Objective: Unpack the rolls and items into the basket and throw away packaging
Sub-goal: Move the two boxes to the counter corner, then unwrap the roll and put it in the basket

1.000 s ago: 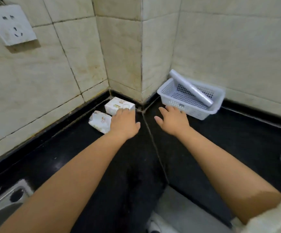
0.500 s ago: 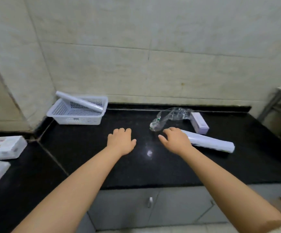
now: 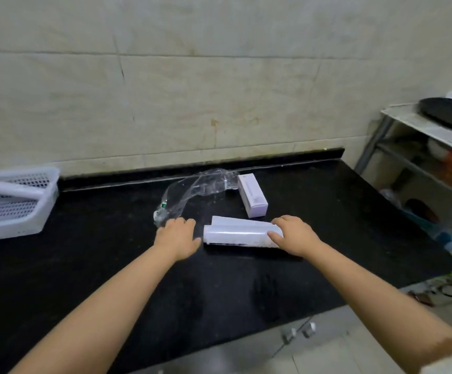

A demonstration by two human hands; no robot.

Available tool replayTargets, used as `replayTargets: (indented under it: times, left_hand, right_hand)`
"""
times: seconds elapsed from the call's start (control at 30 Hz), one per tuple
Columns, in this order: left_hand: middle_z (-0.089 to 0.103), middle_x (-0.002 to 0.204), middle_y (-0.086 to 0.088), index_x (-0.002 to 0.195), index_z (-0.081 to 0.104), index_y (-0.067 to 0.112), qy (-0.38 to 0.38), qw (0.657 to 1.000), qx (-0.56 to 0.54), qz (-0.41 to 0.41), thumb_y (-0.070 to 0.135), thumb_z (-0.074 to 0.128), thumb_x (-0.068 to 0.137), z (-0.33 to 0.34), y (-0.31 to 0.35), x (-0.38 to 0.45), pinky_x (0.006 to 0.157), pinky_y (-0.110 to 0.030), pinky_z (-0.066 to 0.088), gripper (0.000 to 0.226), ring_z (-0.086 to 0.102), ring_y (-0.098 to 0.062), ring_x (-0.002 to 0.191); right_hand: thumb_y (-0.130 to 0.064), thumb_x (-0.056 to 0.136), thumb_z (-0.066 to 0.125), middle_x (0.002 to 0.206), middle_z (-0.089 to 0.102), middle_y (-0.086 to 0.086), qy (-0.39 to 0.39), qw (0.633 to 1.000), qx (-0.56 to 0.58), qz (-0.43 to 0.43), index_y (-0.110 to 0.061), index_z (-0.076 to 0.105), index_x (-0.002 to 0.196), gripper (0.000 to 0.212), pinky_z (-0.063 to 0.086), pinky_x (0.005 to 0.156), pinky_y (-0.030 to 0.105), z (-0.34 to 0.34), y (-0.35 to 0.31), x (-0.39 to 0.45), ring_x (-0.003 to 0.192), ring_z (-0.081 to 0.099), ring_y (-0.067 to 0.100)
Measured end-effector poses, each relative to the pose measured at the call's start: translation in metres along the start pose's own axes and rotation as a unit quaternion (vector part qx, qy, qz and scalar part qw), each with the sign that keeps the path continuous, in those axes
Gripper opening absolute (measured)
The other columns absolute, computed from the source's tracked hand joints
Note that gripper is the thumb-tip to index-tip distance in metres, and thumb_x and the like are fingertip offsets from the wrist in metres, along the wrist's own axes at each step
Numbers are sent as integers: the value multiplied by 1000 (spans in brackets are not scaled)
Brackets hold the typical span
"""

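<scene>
A white roll [image 3: 237,234] lies on its side on the black counter [image 3: 111,265]. My right hand [image 3: 295,234] grips the roll's right end, thumb in front and fingers over the top. My left hand [image 3: 177,236] hovers just left of the roll's other end, fingers apart, holding nothing. Crumpled clear plastic packaging [image 3: 192,191] lies behind my left hand. A small pale purple box [image 3: 253,195] rests behind the roll. The white perforated basket [image 3: 30,211] stands at the far left with another white roll [image 3: 6,188] across it.
A tiled wall runs behind the counter. A metal shelf rack [image 3: 419,147] with a dark pan on top stands at the right, past the counter's end. Cabinet doors with small handles [image 3: 297,332] sit below the counter's front edge.
The view has swung right, from the corner to this stretch of counter. Both hands have reached forward; my right hand has closed on the roll's end and the roll has turned on the counter.
</scene>
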State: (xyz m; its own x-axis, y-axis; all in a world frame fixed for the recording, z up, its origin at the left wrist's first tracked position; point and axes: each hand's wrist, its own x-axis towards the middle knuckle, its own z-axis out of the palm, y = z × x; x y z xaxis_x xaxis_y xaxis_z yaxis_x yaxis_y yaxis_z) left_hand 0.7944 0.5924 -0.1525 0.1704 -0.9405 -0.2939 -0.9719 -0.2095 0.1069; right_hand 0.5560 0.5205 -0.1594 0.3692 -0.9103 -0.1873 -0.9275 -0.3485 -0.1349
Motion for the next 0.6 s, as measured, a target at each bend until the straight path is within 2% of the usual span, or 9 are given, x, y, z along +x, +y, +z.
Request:
replayTargets:
  times: [0.27,0.37,0.43,0.5,0.6]
  left_hand:
    - [42,138,-8,134,39,13,-43,999,-8,-4,35,49,90,35,36,71,104,-41,38,50,36,-28,129]
    - [31,147,-7,139,32,15,-44,998,15,28,40,55,86,51,38,91,110,-41,29,63,25,-25,138]
    - [22,152,-7,141,28,16,-49,997,31,46,43,60,82,58,39,104,114,-41,24,72,18,-23,142]
    - [12,156,-8,145,19,15,-67,995,47,61,45,64,79,62,42,119,117,-43,18,85,8,-24,145]
    - [0,159,-8,149,8,14,-100,988,77,85,46,68,76,66,48,142,119,-46,7,99,-3,-23,147]
  right_hand:
    - [-40,93,42,139,48,9,-40,998,55,-7,-12,43,133,49,36,107,38,23,60,71,128,41,26]
    - [-56,81,52,140,46,3,-71,997,16,-32,-19,39,135,66,32,107,37,39,70,82,129,40,22]
    - [-63,71,59,146,36,2,-97,995,-12,-25,-23,29,140,85,26,111,41,47,73,86,134,33,23]
    - [-63,66,63,152,23,3,-125,992,-29,-5,-24,17,144,98,18,115,45,53,73,92,139,22,24]
    - [-59,64,67,154,20,4,-150,987,-55,-15,-24,12,145,104,15,116,48,57,71,106,141,18,26]
